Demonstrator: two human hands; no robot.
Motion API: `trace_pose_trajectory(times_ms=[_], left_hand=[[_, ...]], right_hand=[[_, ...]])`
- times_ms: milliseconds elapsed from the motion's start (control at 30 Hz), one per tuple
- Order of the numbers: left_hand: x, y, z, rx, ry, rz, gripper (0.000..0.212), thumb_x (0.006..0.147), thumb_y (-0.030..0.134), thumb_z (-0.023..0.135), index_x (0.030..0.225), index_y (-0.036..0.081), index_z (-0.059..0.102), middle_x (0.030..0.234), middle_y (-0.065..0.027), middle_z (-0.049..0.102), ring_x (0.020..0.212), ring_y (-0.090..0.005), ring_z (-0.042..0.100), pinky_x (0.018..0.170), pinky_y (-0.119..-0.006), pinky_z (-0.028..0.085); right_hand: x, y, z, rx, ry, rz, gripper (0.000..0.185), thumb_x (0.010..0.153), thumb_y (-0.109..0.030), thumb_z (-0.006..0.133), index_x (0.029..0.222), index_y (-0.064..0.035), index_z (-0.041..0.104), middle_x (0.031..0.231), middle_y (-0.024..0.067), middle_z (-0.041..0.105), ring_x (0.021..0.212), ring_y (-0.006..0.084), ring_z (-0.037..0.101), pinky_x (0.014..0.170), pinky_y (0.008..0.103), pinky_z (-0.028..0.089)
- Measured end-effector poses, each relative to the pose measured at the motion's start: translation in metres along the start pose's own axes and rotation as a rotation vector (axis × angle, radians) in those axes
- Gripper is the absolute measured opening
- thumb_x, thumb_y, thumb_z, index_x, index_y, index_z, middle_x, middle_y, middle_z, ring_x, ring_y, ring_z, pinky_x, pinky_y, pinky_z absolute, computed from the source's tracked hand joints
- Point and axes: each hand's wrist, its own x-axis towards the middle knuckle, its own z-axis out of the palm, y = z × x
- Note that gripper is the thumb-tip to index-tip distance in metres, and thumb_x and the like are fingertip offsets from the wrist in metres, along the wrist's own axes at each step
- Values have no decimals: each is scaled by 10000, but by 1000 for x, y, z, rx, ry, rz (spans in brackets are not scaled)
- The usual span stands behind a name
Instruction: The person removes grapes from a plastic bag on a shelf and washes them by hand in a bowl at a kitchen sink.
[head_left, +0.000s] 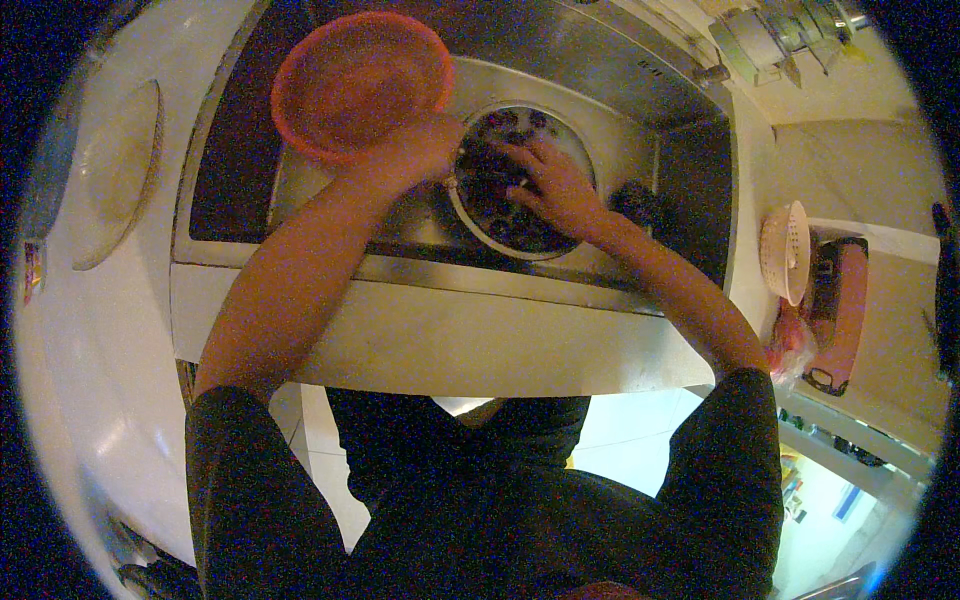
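A round metal basin (466, 217) stands in a stainless steel sink (427, 259). Dark, rounded pieces of food (501, 225) lie inside it; their kind is unclear. My right hand (559, 184) reaches in from the right, fingers apart and bent over the dark pieces; whether they pinch one is hard to tell. My left hand (427, 146) is blurred at the basin's left edge, beside a red plastic basket (360, 82) held or lying at the upper left of the sink. The left fingers are partly hidden, so their grip does not show.
A shallow oval dish (120, 176) is on the counter at left. A dark clump (636, 204) sits right of the basin in the sink. Farther right are a pink perforated basket (786, 253), a plastic bag (791, 341) and a pink and black object (840, 315). The sink's front rim (517, 291) runs before me.
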Motion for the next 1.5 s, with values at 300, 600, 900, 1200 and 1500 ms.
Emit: trace_pose_trajectory(times_ms=[300,600,900,1200,1500], left_hand=[[2,6,0,-3,87,-135,313,859,234,581,964,-3,755,990,-243,730,897,-395,725,782,-503,562],[17,-24,33,-155,359,-14,280,871,190,606,1059,1,690,965,-235,721,873,-375,704,792,-497,557],[15,-8,11,16,-17,-29,334,826,296,656,963,6,752,971,-226,737,875,-386,727,769,-505,564],[14,-6,7,30,-50,-52,307,797,262,730,931,-13,745,933,-232,733,851,-380,726,747,-496,569],[4,4,-4,34,-174,-164,300,769,229,805,900,-33,739,895,-238,729,826,-374,725,724,-487,575]], right_hand=[[-22,42,-9,-137,-101,140,472,907,-140,677,1357,-138,535,1396,220,501,1256,454,512,1057,505,437],[-3,13,-8,-234,-132,-107,585,865,-294,749,1395,-181,529,1414,233,470,1322,458,439,1127,545,363],[-27,26,-14,-231,-133,-114,474,918,-136,657,1382,-173,565,1497,181,443,1403,417,395,1174,502,335],[-36,46,-47,9,138,118,436,949,-133,633,1377,-101,555,1490,185,470,1359,364,485,1115,450,415],[-36,82,-22,-58,12,598,443,899,-213,636,1226,83,599,1245,283,638,1162,451,609,1017,457,493]])
